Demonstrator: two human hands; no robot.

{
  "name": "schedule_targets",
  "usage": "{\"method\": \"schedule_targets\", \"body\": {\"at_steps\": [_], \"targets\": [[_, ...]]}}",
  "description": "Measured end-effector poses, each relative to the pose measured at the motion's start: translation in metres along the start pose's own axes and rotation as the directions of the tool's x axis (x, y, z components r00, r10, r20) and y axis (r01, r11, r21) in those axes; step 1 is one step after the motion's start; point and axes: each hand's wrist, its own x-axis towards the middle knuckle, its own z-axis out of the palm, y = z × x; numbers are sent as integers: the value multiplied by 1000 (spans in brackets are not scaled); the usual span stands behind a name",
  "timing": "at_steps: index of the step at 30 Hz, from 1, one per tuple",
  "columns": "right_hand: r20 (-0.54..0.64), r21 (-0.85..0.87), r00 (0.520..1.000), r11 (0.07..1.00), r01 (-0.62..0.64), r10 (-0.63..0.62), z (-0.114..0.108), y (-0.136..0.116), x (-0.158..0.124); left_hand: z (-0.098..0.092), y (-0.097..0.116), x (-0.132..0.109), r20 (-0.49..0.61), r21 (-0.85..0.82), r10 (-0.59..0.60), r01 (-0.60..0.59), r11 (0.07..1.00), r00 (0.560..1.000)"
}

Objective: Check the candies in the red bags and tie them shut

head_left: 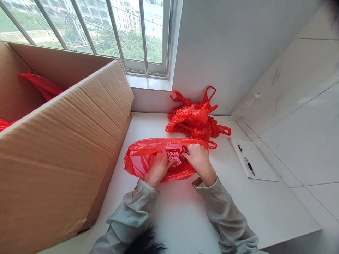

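"Two hands at work, then?"

"Yes, both inside the open red bag point(134, 165), which lies on the white counter point(182, 218)."

"What's the left hand point(158, 165) doing?"

"It's over the printed packet point(174, 154) in the middle of the open red bag, thumb stretched away from the fingers. Whether it grips the packet, I can't tell."

"And the right hand point(199, 159)?"

"Curled, fingers closed on the edge of a dark red packet point(184, 151), just beside the printed one and also within the open red bag."

"What stands around the bag?"

"To its left, a big cardboard box point(87, 130) with red plastic point(43, 84) showing inside. Behind it, near the wall, a crumpled heap of red bags point(194, 118), handles poking up and out."

"And over to the right?"

"A white pad point(261, 165) lies well apart from the open red bag, with a black-and-clear pen point(246, 160) lying slantwise on it."

"Any window?"

"A barred window point(132, 35), beyond the bag and to its left, above the box's far edge."
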Motion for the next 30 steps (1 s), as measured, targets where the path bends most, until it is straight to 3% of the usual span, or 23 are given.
{"method": "schedule_targets", "body": {"at_steps": [3,6,14,22,26,30], "targets": [[60,-28,998,1000,14,-12,1,1,1,5,7,0,10,37,-27,27,999,1000],[81,-16,996,999,28,-26,1,2,2,7,6,2,27,-42,-30,31,999,999],[39,-64,999,997,-34,37,-3,4,0,1,-4,8,-38,-126,-51,46,991,998],[49,-44,999,999,-7,9,4,7,2,-4,3,4,-92,-137,-26,13,991,995],[30,-8,1000,1000,3,-3,2,9,2,-11,-4,4,-173,-314,19,-74,947,985],[12,50,1000,998,26,-27,0,12,3,-34,-12,-1,-178,-472,37,-118,874,983]]}}
